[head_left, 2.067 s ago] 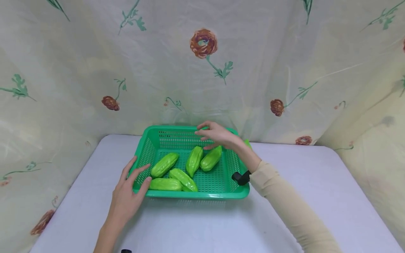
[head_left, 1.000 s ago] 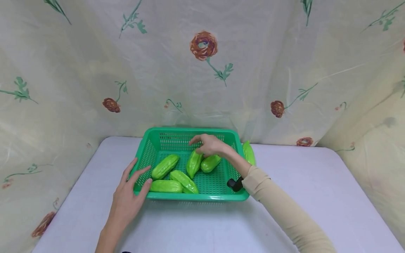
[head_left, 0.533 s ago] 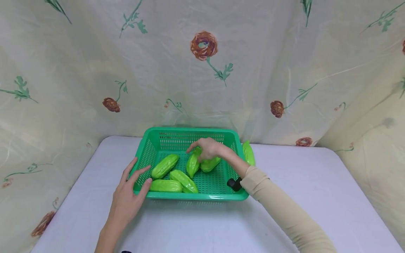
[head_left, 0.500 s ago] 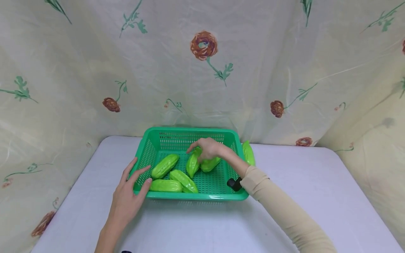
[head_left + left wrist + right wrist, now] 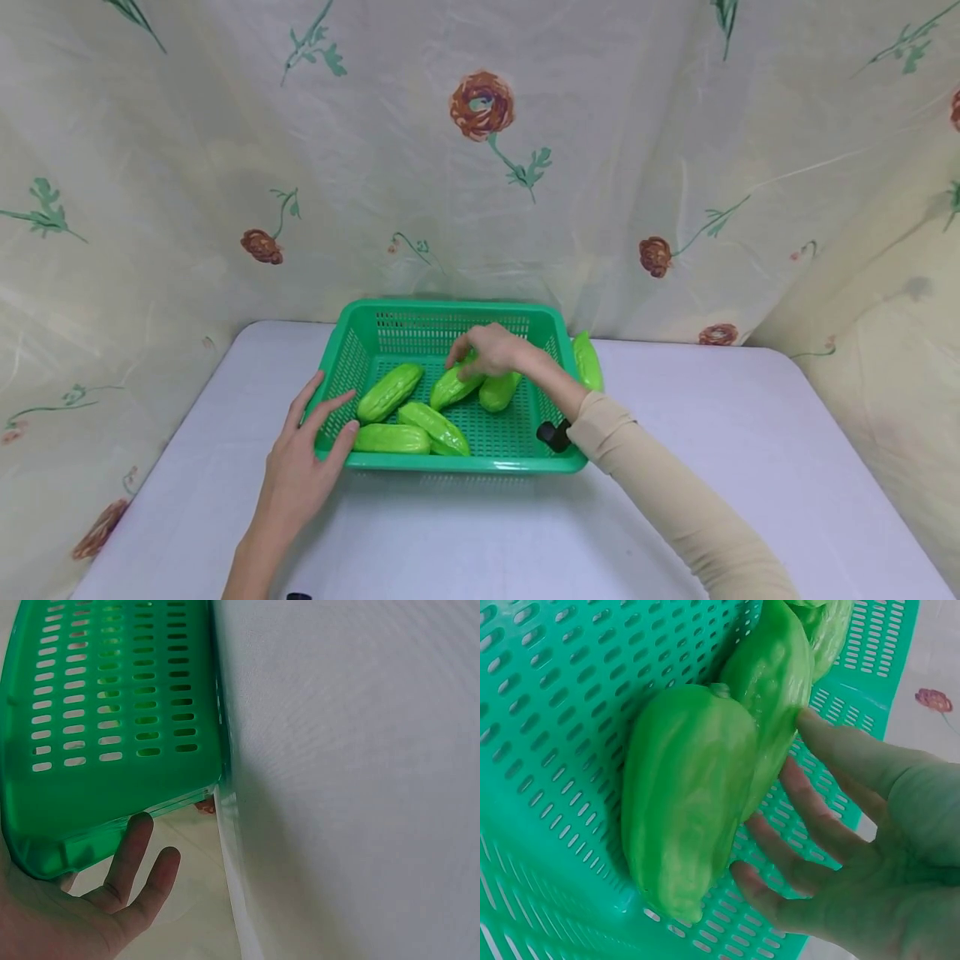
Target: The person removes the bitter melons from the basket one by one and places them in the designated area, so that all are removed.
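My right hand (image 5: 491, 350) reaches into a green plastic basket (image 5: 457, 464) and pinches the end of a ridged green bitter gourd (image 5: 450, 390). In the right wrist view its thumb touches the upper side of that gourd (image 5: 776, 667), the fingers at its lower edge. A plumper gourd (image 5: 690, 802) lies right against it. My left hand (image 5: 296, 475) rests at the basket's left rim, its fingers spread and loosely straight. Toward the left and front inside lie three other gourds, among them a bumpy one (image 5: 392, 392) and one lying slanted (image 5: 435, 429).
Another green gourd (image 5: 588, 362) shows beyond the basket's right side. The basket stands on a white-covered table (image 5: 480, 542). A flower-printed curtain (image 5: 375, 167) hangs behind and along both sides. A black wrist mount (image 5: 555, 435) overlaps the basket's right rim.
My right hand has come down from the back rim onto the middle gourd and taken hold of it. That gourd has swung, its near end now further left. The left hand stays put.
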### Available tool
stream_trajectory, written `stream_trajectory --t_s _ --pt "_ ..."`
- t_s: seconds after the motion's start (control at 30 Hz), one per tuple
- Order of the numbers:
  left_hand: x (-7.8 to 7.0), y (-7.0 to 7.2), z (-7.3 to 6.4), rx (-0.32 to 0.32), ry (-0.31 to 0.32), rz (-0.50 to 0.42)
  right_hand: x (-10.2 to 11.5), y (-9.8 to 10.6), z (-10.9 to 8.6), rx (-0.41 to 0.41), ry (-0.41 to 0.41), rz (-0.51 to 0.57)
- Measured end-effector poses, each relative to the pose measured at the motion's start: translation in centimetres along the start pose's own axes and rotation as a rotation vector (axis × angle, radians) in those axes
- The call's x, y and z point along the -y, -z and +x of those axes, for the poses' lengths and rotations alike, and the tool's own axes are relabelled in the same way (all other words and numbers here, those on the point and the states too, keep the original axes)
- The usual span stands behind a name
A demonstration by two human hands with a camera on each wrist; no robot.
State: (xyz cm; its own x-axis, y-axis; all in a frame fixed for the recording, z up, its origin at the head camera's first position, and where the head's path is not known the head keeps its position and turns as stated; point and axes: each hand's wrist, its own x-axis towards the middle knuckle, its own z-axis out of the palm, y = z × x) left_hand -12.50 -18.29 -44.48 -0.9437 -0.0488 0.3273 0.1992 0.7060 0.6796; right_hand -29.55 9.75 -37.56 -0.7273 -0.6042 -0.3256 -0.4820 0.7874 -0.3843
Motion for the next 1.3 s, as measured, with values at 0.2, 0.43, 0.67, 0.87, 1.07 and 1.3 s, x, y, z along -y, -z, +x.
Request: stream_trajectory --t_s 0.2,0.43,0.67,0.87,1.07,1.3 --pt "-0.03 0.0 -0.01 0.004 0.006 0.006 -0.02 -0.04 0.06 0.053 0.069 -0.014" --pt "-0.16 0.04 -0.06 -0.003 -0.003 0.001 -0.05 -0.23 0.16 0.11 0.116 -0.026" --pt "-0.17 0.1 -0.12 -0.002 0.002 0.002 0.1 -0.15 0.09 0.164 0.151 -0.02" --pt "-0.25 0.12 -0.12 -0.008 -0.005 0.001 0.1 -0.12 0.05 0.193 0.159 -0.064" --pt "-0.31 0.2 -0.09 -0.005 -0.002 -0.003 0.1 -0.14 0.01 0.188 0.136 -0.062" --pt "-0.2 0.15 -0.14 0.004 0.001 -0.001 0.05 -0.2 -0.22 0.179 0.127 -0.017"
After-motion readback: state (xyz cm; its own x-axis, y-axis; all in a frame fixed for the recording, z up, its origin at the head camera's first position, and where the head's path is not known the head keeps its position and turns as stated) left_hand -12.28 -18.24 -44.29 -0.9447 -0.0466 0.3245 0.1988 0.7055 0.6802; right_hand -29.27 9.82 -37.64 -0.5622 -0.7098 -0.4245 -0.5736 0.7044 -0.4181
